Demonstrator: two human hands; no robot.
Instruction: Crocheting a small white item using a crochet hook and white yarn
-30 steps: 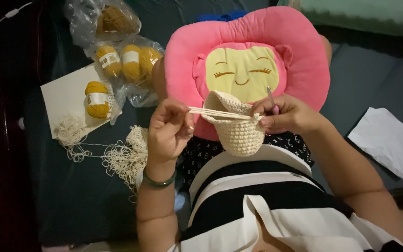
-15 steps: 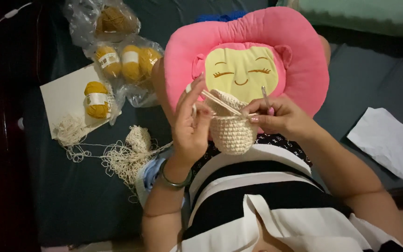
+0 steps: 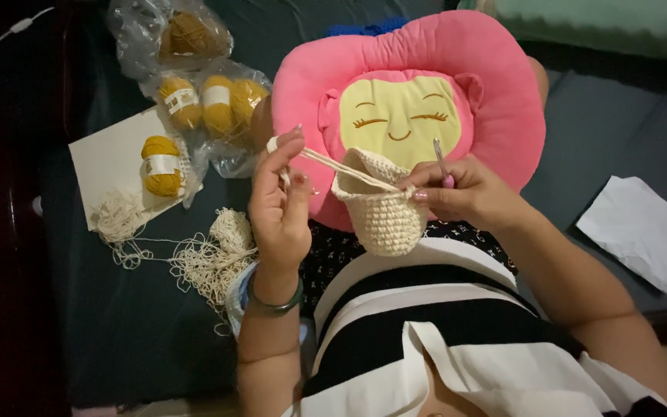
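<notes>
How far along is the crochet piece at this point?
Done: the cream crocheted pouch already has a closed rounded bottom and raised sides. In hand: the right hand holds the crochet hook at the pouch's rim, while the left hand pulls the cream yarn strand taut. Left: the rim looks unfinished, and loose cream yarn remains to be worked in.

Cream crochet pouch (image 3: 382, 216) in my hands, over the pink face cushion (image 3: 407, 100).
My left hand (image 3: 279, 208) lifts the taut cream yarn strand (image 3: 333, 167); my right hand (image 3: 465, 193) pinches the pouch rim and a crochet hook (image 3: 441, 162). Mustard yarn skeins (image 3: 162, 164) lie left.
</notes>
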